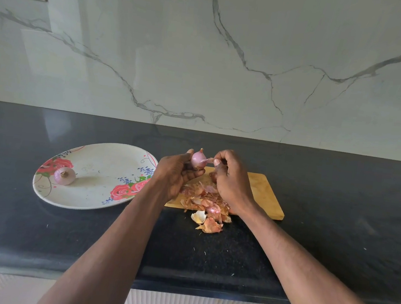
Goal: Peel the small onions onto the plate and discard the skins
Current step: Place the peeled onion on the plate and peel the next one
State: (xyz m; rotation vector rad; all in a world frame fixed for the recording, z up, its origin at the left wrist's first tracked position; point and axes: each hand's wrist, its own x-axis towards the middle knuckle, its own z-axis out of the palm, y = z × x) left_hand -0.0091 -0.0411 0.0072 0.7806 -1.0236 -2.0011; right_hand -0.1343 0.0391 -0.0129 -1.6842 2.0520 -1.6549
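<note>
Pink and half bare, the onion (198,160) is held up above the far left corner of the cutting board (264,196), gripped in the curled fingers of the left hand (174,174), while the right hand (229,177) pinches a thin strip of skin (208,160) peeling off its side. One peeled onion (64,175) already lies on the flowered plate (98,160), which sits on the table (337,217) just left of the board. A heap of loose skins (203,202) covers the board's near left part and spills off its near edge onto the table. The likeliest trouble, as I judge it, is the strip tearing short: it looks papery and narrow, so a quick tug would leave scraps stuck near the root end. A slick peeled surface could also slip from the left hand's grip and drop among the skins or roll off the board. The skins are light (some have already strayed past the board), so a sweep of either forearm, both of which cross right beside the heap, could scatter more over the table or toward the plate. There seems to be another small onion among the skins, though I cannot tell for sure.
</note>
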